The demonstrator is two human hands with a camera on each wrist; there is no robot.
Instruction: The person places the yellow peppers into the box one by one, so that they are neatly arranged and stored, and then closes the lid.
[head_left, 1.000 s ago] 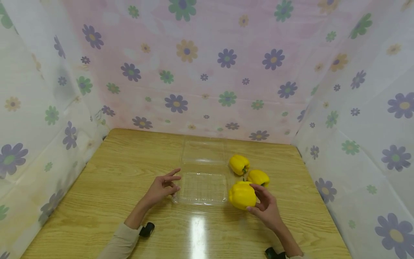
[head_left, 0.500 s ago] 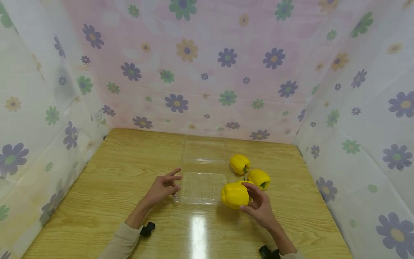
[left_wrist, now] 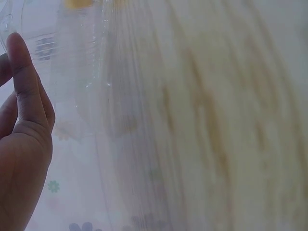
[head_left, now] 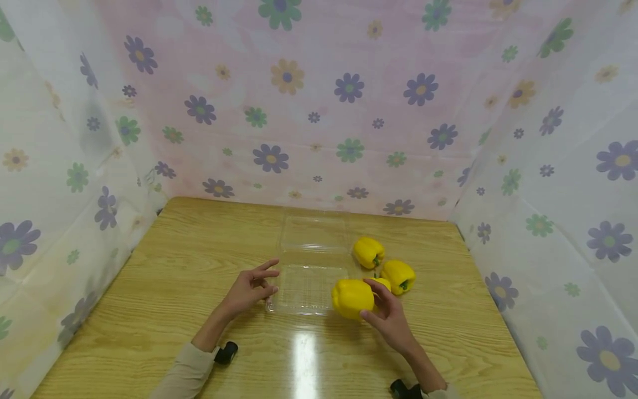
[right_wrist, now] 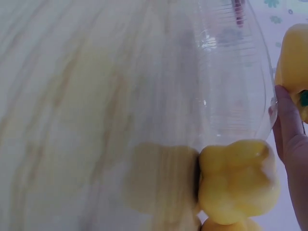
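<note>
My right hand (head_left: 391, 321) grips a yellow bell pepper (head_left: 352, 299) between thumb and fingers, above the right edge of a clear plastic clamshell container (head_left: 311, 310). In the right wrist view that held pepper (right_wrist: 294, 60) shows partly at the right border, with its green stem. The container lies with its lid (head_left: 315, 233) folded back, away from me. At its left side, my left hand (head_left: 249, 291) touches the rim with spread fingers; in the left wrist view a fingertip (left_wrist: 18, 43) meets the clear plastic.
Right of the container sit a yellow pepper (head_left: 369, 253) at the back, another (head_left: 398, 277) nearer, and a third (head_left: 382, 283), mostly hidden behind my right hand and the held pepper. The wooden table (head_left: 199, 233) is walled by flowered sheets (head_left: 319, 111).
My right hand has carried the pepper leftward to the container's right edge, uncovering part of the pepper behind it. The left hand and container stay in place.
</note>
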